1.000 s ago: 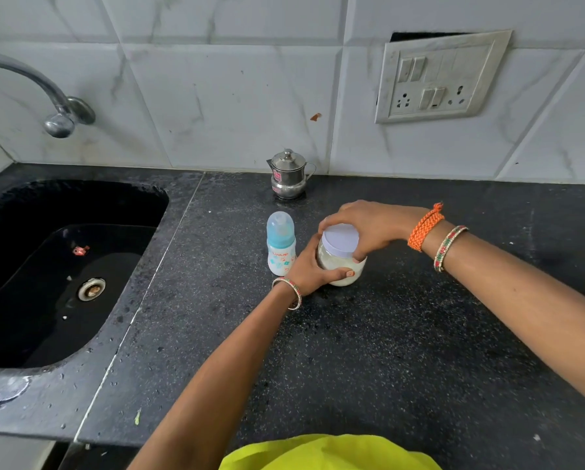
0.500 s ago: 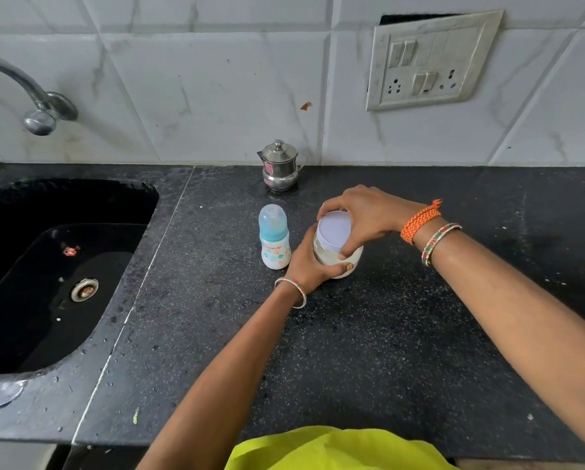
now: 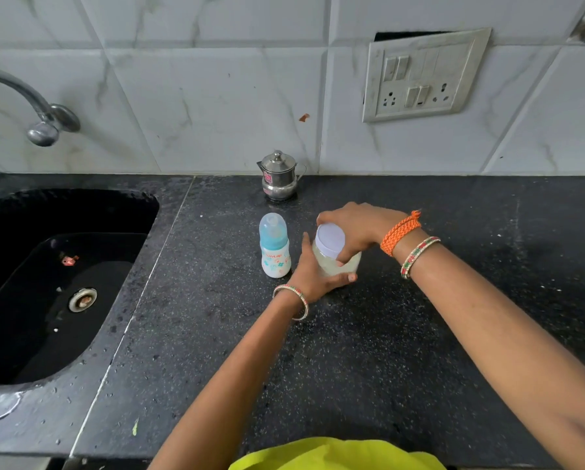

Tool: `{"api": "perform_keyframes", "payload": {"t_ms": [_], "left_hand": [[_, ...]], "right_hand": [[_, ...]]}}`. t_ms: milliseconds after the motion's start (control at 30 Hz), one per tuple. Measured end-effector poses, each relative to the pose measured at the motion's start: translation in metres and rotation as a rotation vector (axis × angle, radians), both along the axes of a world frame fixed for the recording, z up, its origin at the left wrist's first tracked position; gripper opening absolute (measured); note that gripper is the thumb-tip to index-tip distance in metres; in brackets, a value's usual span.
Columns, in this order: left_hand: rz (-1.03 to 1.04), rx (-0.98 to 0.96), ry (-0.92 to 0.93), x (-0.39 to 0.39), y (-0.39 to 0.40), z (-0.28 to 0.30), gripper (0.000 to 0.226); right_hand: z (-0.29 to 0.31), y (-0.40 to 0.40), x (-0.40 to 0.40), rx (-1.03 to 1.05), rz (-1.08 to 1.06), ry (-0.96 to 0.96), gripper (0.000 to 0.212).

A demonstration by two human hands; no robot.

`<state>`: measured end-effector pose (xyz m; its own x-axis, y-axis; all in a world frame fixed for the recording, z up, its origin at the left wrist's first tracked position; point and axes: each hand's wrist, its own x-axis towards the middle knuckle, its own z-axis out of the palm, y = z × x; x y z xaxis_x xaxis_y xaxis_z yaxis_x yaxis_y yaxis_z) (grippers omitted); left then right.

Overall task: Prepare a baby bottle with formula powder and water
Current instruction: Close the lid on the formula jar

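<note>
Head view: two hands on a jar at the middle of a black counter.

Nearest, the left hand point(image 3: 313, 271) wraps the jar point(image 3: 335, 262) from the near-left side, thumb curled across its front; the right hand point(image 3: 354, 228) grips the white lid point(image 3: 330, 239) from above, fingers curled round its rim. Just left of the jar the baby bottle point(image 3: 274, 245) stands upright with its blue cap on. Farther back, a small steel pot point(image 3: 279, 176) sits against the tiled wall.
</note>
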<state>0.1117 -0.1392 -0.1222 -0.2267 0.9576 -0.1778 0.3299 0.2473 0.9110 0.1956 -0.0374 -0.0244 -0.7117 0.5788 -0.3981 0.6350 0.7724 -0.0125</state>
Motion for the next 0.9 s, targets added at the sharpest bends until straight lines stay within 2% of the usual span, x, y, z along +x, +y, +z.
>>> {"api": "perform_keyframes", "payload": {"t_ms": [33, 100, 133, 167, 300, 467, 600, 900], "left_hand": [[-0.029, -0.021, 0.029, -0.004, -0.004, 0.009, 0.103], [-0.033, 0.050, 0.077, -0.016, -0.013, 0.040, 0.057], [-0.002, 0.108, 0.058, -0.024, -0.016, 0.060, 0.032], [0.043, 0.176, -0.009, -0.033, -0.017, 0.082, 0.018], [0.193, 0.376, -0.262, -0.074, -0.001, 0.142, 0.023], [0.250, 0.315, -0.092, -0.123, 0.054, 0.127, 0.028], [0.227, 0.196, 0.042, -0.151, 0.086, 0.098, 0.029], [0.168, 0.061, 0.009, -0.167, 0.113, 0.053, 0.028]], "right_hand": [[0.002, 0.006, 0.001, -0.028, 0.017, -0.013, 0.084], [0.006, 0.020, 0.005, -0.042, 0.056, -0.044, 0.086], [0.007, 0.028, 0.007, -0.032, 0.065, -0.048, 0.085], [0.009, 0.036, 0.008, -0.022, 0.068, -0.048, 0.084], [0.017, 0.066, 0.005, 0.010, 0.068, 0.019, 0.078], [0.025, 0.110, -0.017, 0.013, 0.063, 0.099, 0.077], [0.021, 0.145, -0.042, -0.016, 0.053, 0.080, 0.077], [0.008, 0.195, -0.087, -0.021, 0.080, 0.034, 0.059]]}}
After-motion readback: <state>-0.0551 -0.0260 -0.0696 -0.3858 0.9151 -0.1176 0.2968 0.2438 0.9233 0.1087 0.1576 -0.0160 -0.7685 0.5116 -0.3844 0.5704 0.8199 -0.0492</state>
